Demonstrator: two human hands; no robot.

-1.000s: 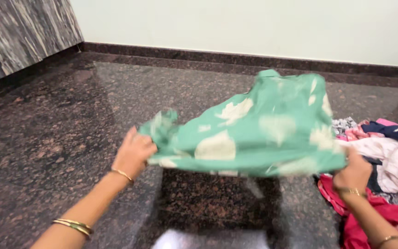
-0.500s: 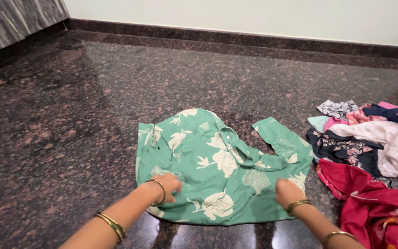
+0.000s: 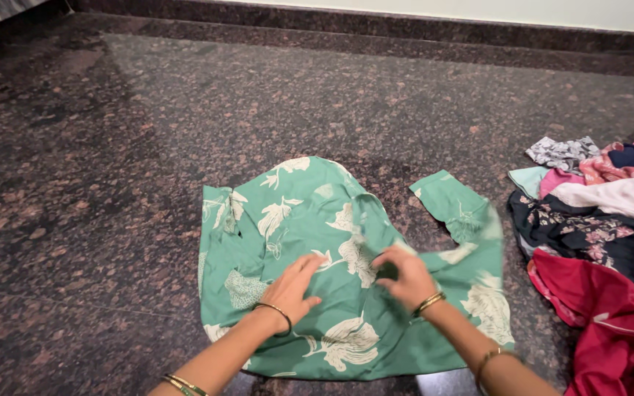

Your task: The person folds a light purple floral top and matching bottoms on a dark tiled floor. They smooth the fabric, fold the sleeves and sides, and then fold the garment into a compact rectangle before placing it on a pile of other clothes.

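Neither grip clamps anything: left hand [image 3: 293, 287] and right hand [image 3: 405, 277] press open, fingers spread, on a green floral garment [image 3: 332, 242] spread on the dark speckled stone floor [image 3: 111, 183]. Forearms reach forward; a clothes pile [image 3: 610, 220] lies right.

Green shirt [image 3: 346, 279] with cream leaf print, on dark speckled brown floor [image 3: 111, 161]. Right of shirt: pile [image 3: 603, 213] of red, pink, navy floral, grey.

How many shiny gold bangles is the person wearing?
4 show. One thin gold bangle on the left wrist, a paired gold bangle up that forearm; one gold bangle on the right wrist, another up that forearm. More may be out of view.
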